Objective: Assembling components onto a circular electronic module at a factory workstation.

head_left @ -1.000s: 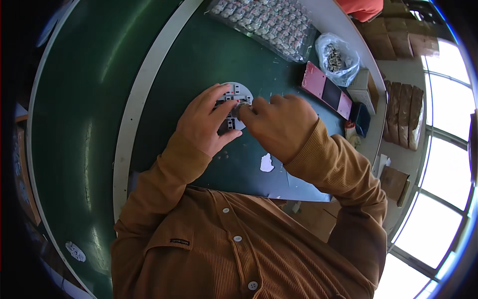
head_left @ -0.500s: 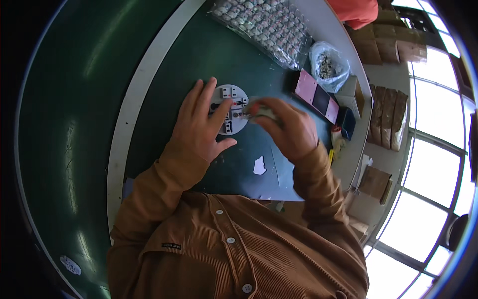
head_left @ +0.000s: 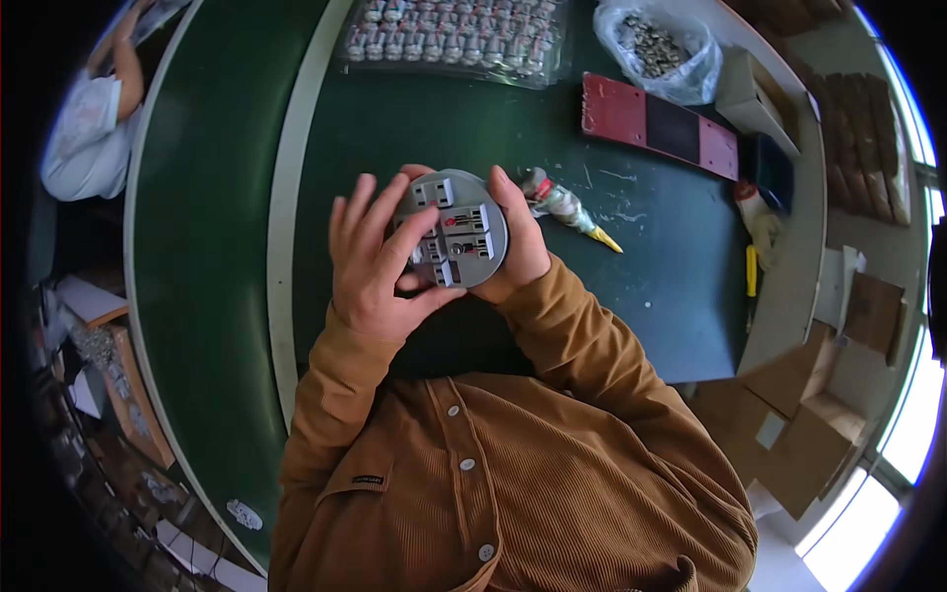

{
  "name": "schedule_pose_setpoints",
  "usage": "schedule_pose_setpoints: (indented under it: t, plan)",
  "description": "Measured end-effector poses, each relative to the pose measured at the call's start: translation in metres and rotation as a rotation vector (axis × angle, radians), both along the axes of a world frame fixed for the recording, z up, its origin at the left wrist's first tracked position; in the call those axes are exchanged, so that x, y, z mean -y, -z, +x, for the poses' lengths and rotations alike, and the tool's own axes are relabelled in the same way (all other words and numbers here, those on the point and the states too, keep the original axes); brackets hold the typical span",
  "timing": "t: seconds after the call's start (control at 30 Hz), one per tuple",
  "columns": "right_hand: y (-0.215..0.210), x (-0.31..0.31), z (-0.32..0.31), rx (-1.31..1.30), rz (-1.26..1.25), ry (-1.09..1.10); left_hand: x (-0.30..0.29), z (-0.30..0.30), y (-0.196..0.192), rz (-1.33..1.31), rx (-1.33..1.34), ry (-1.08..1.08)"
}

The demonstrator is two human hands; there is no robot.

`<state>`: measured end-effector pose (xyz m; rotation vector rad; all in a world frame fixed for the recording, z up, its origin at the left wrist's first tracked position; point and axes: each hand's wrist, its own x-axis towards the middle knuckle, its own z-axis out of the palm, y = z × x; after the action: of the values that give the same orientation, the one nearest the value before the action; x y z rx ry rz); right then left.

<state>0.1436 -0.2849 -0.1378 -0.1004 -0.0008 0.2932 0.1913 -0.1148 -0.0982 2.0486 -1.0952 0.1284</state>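
- A round grey disc (head_left: 498, 237) is held up over the worktop (head_left: 671, 340), toward its near edge and left of its middle, with its fitted face toward the camera.
- Small pale rectangular blocks (head_left: 473, 245) sit in rows on that face; red and dark details show among them, and a small round metal piece (head_left: 461, 249) stands near the middle.
- The right hand (head_left: 520, 242) holds the disc from the right, thumb along the rim, the palm partly hidden beneath it.
- The left hand (head_left: 380, 266) has its fingers spread at the disc's left side, index fingertip over the blocks and thumb by the near rim; whether it grips or only steadies, I cannot tell.
- A tool with a wrapped handle and yellow tip (head_left: 567, 205) lies just beyond the right hand, tip slanting toward the worktop's near right corner.
- A red panel with a dark middle section (head_left: 659, 128) lies farther out, toward the far right corner.
- Beyond it are a clear bag of small metal parts (head_left: 656, 44) and an open box (head_left: 755, 94).
- A clear plastic tray of pale, rounded parts (head_left: 454, 41) lies along the far edge.
- By the right edge are a dark blue container (head_left: 767, 170) and a yellow-handled item (head_left: 752, 271).
- Past the left edge runs a green strip (head_left: 207, 266).
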Motion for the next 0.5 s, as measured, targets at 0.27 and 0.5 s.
schedule_pose_setpoints:
  t: [0.27, 0.5]
  plan:
    - [0.019, -0.015, 0.006, 0.084, -0.448, 0.201, 0.002, -0.040, -0.023, 0.037, -0.666, -0.358]
    - [0.015, -0.002, 0.000, 0.213, -0.697, 0.187, 0.016, -0.035, -0.029, -0.006, -1.054, -0.346]
